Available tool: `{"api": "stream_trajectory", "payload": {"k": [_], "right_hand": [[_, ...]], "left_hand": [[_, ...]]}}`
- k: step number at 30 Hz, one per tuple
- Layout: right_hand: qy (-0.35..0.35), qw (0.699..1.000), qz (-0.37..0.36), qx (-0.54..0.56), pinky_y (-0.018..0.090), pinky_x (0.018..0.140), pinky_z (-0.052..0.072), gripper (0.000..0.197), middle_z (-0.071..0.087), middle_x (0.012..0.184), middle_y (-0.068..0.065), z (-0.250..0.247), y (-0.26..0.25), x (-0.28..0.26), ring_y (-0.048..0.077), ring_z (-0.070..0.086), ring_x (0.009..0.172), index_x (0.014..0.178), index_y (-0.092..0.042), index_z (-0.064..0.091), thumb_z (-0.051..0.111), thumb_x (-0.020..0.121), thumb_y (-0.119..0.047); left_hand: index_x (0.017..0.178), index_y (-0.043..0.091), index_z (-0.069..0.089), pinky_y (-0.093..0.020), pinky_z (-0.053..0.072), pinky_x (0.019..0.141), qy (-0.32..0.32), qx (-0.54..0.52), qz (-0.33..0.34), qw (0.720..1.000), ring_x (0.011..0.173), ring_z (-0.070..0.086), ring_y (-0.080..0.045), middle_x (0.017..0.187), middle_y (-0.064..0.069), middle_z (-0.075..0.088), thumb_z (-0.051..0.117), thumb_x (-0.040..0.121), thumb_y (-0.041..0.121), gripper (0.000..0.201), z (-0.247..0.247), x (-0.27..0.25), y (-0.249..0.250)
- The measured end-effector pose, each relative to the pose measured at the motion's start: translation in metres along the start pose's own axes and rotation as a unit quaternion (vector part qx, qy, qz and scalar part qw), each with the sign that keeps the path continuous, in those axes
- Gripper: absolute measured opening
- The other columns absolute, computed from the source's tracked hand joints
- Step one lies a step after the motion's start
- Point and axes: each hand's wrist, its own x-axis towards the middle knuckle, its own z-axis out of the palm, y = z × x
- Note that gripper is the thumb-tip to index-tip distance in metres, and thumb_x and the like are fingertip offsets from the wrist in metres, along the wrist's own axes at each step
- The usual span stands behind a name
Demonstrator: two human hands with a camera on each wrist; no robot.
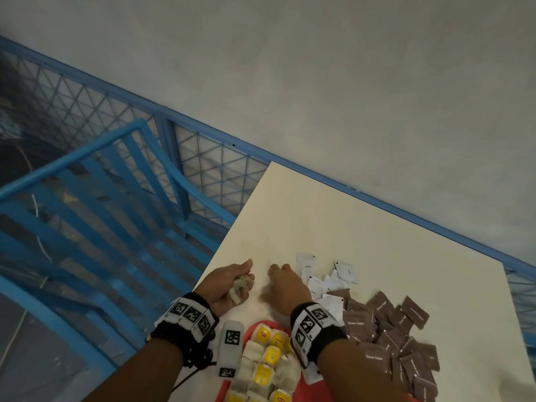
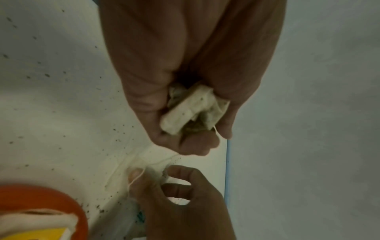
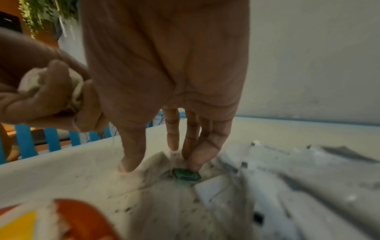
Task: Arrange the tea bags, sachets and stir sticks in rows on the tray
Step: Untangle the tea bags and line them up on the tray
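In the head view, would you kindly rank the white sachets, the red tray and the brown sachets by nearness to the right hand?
From the right hand:
1. White sachets, just beside its fingers, on the right.
2. Red tray, below, by the wrist.
3. Brown sachets, farther out at lower right.

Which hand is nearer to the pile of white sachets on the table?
Right. The right hand reaches down to the table right beside the white sachets, at their left edge. The left hand, gripping crumpled tea bags, is farther left, beyond the right hand.
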Motion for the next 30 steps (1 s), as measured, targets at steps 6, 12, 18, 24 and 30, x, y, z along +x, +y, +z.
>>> {"api": "stream_trajectory", "payload": {"k": [6, 12, 18, 24, 30], "right_hand": [[0.011, 0.995, 0.008, 0.103, 0.029, 0.085, 0.049, 0.015, 0.063, 0.108, 0.004, 0.000, 0.003, -0.002, 0.020, 0.059, 0.098, 0.103, -0.017, 0.060, 0.055, 0.089, -0.013], [0.063, 0.950, -0.019, 0.305, 0.026, 0.063, 0.052, 0.019, 0.072, 0.079, 0.005, -0.050, 0.034, -0.063, 0.007, 0.062, 0.062, 0.078, -0.011, 0.070, 0.070, 0.089, -0.026], [0.088, 0.909, -0.033, 0.405, 0.027, 0.067, 0.047, 0.015, 0.068, 0.071, -0.004, -0.082, 0.058, -0.164, 0.006, 0.059, 0.066, 0.080, -0.015, 0.066, 0.072, 0.088, -0.026], [0.069, 0.872, -0.049, 0.482, 0.019, 0.065, 0.045, 0.013, 0.075, 0.090, 0.003, -0.089, 0.072, -0.256, 0.006, 0.062, 0.075, 0.099, -0.018, 0.076, 0.071, 0.088, -0.015], [0.161, 0.859, -0.004, 0.486, 0.024, 0.061, 0.043, 0.008, 0.073, 0.077, 0.006, -0.103, 0.104, -0.312, 0.011, 0.057, 0.064, 0.084, -0.017, 0.077, 0.071, 0.088, -0.021]], "left_hand": [[0.083, 0.007, 0.051, -0.016, 0.049, 0.041, -0.017, -0.002, 0.042, 0.999, 0.049, 0.057, -0.009, 0.072, -0.009, 0.057, 0.071, 0.078, 0.016, 0.022, 0.005, -0.018, 0.007], [0.083, 0.006, 0.053, -0.015, 0.047, 0.040, -0.059, -0.001, 0.091, 0.994, 0.050, 0.056, -0.007, 0.071, -0.006, 0.058, 0.067, 0.082, 0.017, 0.017, 0.031, -0.055, 0.015], [0.087, 0.007, 0.050, -0.013, 0.044, 0.036, -0.116, -0.046, 0.045, 0.991, 0.042, 0.053, -0.004, 0.060, -0.003, 0.055, 0.063, 0.084, 0.020, 0.019, 0.068, -0.095, -0.005], [0.090, 0.006, 0.055, -0.017, 0.053, 0.046, -0.174, -0.080, -0.018, 0.981, 0.052, 0.059, -0.008, 0.075, -0.011, 0.061, 0.101, 0.036, 0.002, 0.071, 0.081, -0.114, -0.062], [0.083, 0.000, 0.071, -0.036, 0.061, 0.050, -0.227, 0.005, -0.018, 0.974, 0.090, 0.074, -0.034, 0.074, -0.012, 0.066, 0.101, 0.035, 0.003, 0.057, 0.113, -0.139, -0.116]]}}
